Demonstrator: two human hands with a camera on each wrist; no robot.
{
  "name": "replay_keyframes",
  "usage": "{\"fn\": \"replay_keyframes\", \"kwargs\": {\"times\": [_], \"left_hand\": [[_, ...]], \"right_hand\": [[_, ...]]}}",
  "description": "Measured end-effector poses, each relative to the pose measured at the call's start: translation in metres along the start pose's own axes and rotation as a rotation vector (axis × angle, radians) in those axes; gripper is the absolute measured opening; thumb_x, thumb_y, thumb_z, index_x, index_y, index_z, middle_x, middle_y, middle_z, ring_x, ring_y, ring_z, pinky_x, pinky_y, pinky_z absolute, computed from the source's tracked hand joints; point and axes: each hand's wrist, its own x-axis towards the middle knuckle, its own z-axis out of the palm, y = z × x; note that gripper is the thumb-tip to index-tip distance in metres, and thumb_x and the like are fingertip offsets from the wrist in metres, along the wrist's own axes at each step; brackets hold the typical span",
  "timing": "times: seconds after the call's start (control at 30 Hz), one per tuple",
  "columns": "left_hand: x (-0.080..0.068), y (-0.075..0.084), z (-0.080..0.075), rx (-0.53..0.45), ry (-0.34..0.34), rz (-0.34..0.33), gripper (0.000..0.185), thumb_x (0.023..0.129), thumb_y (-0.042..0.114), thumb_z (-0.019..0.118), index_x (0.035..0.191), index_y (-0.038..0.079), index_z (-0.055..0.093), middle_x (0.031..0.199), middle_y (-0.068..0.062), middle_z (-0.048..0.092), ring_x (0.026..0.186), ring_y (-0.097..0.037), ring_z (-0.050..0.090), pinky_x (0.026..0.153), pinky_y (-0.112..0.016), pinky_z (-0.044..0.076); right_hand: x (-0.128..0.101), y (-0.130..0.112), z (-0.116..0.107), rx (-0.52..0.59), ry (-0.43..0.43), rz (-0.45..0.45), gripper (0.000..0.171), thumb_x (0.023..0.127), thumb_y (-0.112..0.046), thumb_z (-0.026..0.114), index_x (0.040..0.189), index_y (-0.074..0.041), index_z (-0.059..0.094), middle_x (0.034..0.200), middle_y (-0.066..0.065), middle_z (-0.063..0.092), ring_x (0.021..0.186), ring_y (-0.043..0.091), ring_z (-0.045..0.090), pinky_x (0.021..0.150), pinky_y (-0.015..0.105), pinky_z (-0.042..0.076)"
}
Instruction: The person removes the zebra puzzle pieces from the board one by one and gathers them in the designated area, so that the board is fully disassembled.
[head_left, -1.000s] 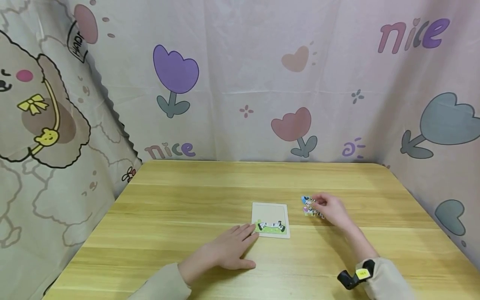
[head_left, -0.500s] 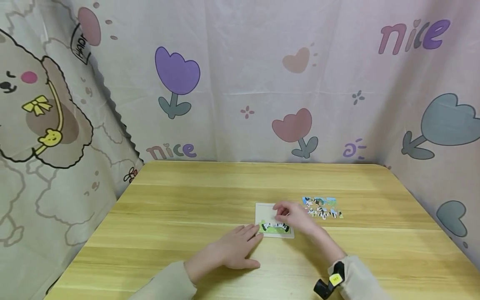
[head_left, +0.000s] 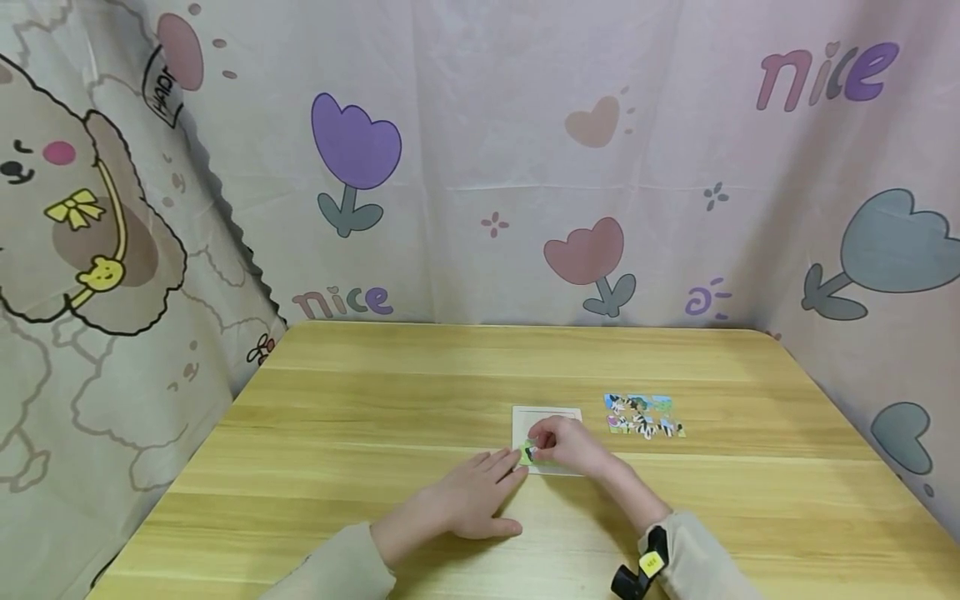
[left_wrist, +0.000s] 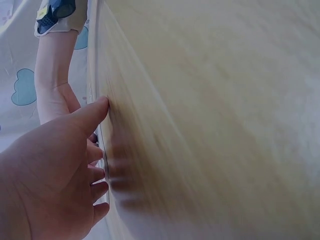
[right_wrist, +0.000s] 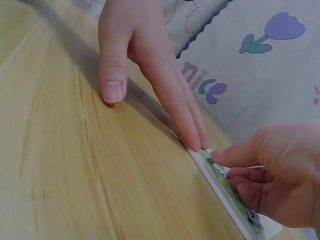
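Observation:
A white square puzzle tray (head_left: pixel 521 425) lies on the table, its lower part filled with joined pieces (right_wrist: pixel 227 187) of green grass and black-and-white zebra legs. My left hand (head_left: pixel 480 496) lies palm down with straight fingers, fingertips on the tray's left edge; its thumb rests apart on the table. Over the tray, my right hand (head_left: pixel 572 446) has thumb and fingers curled together, pinching a small puzzle piece close above the joined row. That piece is mostly hidden by the fingers. In the right wrist view, the right thumb (right_wrist: pixel 240 152) reaches near the left fingertips.
To the right of the tray, several loose puzzle pieces (head_left: pixel 645 415) with zebra stripes and blue sky lie grouped on the wooden table (head_left: pixel 390 375). A patterned curtain (head_left: pixel 465 125) hangs behind the table. A black camera (head_left: pixel 637 575) is strapped to the right wrist.
My right hand has moved left from the loose pieces to the tray, then lower towards its left side. My left hand has stayed at the tray's edge.

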Motion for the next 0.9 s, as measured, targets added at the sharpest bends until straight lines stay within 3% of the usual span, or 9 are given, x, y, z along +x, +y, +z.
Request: {"fn": "replay_keyframes", "kwargs": {"times": [0.4, 0.9], "left_hand": [[-0.0066, -0.0025, -0.0013, 0.005, 0.006, -0.007, 0.075, 0.09, 0.059, 0.042, 0.145, 0.01, 0.032, 0.151, -0.01, 0.024, 0.138, -0.023, 0.021, 0.111, -0.036, 0.021], [-0.0072, -0.0035, 0.0003, -0.014, 0.023, -0.005, 0.075, 0.089, 0.059, 0.044, 0.144, 0.009, 0.033, 0.15, -0.012, 0.025, 0.137, -0.023, 0.023, 0.111, -0.036, 0.022]], "right_hand": [[0.0029, -0.0083, -0.0002, -0.075, -0.04, -0.005, 0.024, 0.07, 0.003, 0.071, 0.093, 0.0, 0.063, 0.074, 0.0, 0.051, 0.07, 0.013, 0.045, 0.061, 0.025, 0.041], [0.0048, -0.0095, 0.0017, -0.002, -0.037, 0.007, 0.029, 0.069, 0.006, 0.072, 0.089, -0.004, 0.053, 0.074, 0.002, 0.05, 0.068, 0.013, 0.045, 0.058, 0.025, 0.04]]}}
